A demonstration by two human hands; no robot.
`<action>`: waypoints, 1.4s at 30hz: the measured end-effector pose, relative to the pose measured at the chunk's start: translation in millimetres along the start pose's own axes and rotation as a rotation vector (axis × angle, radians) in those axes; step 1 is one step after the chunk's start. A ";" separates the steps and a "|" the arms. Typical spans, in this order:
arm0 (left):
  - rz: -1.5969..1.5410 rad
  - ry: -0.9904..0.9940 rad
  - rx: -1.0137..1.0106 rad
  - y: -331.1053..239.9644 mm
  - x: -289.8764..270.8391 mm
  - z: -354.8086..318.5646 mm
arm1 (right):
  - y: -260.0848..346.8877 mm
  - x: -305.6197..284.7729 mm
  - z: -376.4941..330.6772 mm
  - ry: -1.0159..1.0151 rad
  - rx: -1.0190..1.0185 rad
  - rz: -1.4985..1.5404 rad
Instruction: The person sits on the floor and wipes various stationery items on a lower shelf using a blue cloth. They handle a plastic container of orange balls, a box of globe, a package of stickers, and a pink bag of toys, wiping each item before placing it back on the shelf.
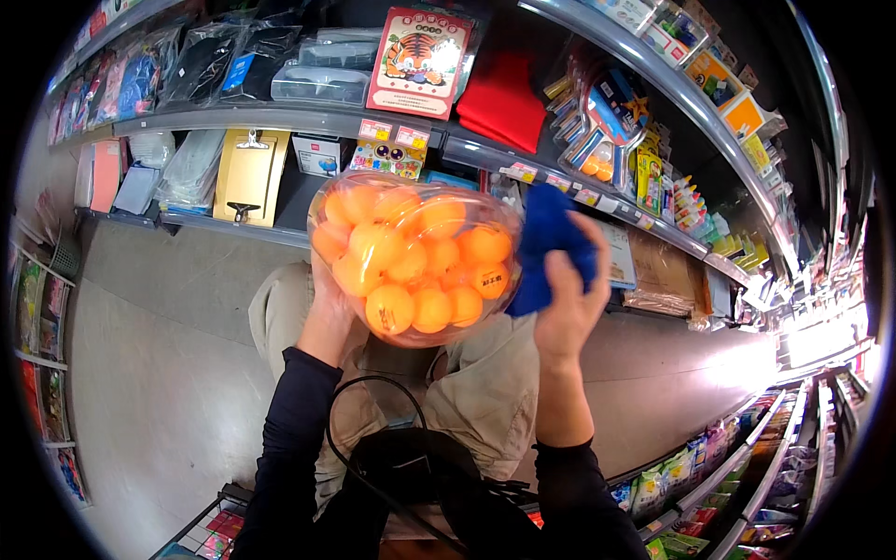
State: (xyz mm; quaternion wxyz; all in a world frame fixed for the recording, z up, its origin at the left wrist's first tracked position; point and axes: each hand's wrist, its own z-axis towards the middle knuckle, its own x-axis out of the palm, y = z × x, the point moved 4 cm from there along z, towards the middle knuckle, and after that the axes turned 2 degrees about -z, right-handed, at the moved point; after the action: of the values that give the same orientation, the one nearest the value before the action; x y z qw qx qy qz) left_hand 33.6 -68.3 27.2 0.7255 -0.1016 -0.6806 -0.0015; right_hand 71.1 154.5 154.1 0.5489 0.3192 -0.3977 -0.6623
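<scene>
Holding one clear plastic jar mid-frame, at least twelve orange balls inside: left hand, curved against it, fingertips hidden; right hand, half-curled, grips one blue lid.

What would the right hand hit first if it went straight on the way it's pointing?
The right hand already has the blue cloth at its fingers. Past that, probably the shelf edge with its price labels, though one view leaves the depth unclear.
</scene>
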 end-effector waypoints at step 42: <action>1.019 -0.163 0.613 -31.7 -24.1 -12.0 | -172.4 11.5 25.5 0.235 0.731 0.973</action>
State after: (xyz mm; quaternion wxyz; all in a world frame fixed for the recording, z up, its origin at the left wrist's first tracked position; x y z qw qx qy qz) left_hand 39.2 -104.5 7.4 0.5765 -0.2008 -0.5692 0.5507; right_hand -34.6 161.8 15.2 0.6832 0.3394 -0.6358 -0.1176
